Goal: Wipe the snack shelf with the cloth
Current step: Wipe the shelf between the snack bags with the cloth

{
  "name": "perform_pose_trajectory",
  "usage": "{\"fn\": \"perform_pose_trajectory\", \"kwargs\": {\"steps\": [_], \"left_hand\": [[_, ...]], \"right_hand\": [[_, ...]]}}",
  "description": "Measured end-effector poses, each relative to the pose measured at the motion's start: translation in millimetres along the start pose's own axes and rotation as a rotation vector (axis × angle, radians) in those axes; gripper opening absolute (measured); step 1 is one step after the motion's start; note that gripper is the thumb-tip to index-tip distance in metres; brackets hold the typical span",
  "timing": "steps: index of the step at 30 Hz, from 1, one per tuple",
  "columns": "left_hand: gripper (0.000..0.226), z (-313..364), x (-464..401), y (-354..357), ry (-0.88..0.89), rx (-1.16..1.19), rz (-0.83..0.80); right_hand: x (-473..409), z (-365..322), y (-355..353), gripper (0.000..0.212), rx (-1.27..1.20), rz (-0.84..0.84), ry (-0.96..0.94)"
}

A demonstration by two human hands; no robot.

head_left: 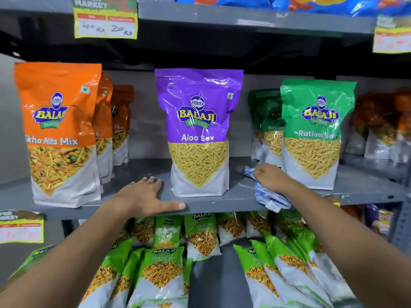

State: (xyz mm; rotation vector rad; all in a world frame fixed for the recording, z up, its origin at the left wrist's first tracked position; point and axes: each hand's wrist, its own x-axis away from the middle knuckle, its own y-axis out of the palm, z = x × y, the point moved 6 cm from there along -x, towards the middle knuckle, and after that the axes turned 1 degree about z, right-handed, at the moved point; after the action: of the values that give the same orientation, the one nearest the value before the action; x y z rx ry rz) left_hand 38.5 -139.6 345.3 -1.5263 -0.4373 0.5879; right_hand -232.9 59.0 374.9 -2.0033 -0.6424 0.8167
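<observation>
The grey metal snack shelf runs across the middle of the view. My right hand is closed on a blue and white cloth, pressing it onto the shelf between the purple Aloo Sev bag and the green Ratlam Sev bag. Part of the cloth hangs over the front edge. My left hand lies flat on the shelf with fingers spread, just left of the purple bag, thumb along the front lip.
Orange Tikha Mitha Mix bags stand at the left, more green bags behind the front one. The lower shelf holds several green Chana Jor Garam packets. Yellow price tags hang from the shelf above.
</observation>
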Motion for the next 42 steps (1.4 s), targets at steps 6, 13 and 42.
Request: {"fn": "perform_pose_trajectory", "kwargs": {"steps": [6,13,42], "left_hand": [[0.143,1,4,0,-0.018,-0.011,0.032],[0.146,-8,-3,2,-0.093,0.051,0.029],[0.143,-4,1,3,-0.120,0.060,0.018]], "right_hand": [[-38,2,17,0.037,0.087,-0.095,0.053],[-61,2,26,0.041,0.150,-0.168,-0.030],[-118,6,45,0.035,0.227,-0.126,-0.009]]}}
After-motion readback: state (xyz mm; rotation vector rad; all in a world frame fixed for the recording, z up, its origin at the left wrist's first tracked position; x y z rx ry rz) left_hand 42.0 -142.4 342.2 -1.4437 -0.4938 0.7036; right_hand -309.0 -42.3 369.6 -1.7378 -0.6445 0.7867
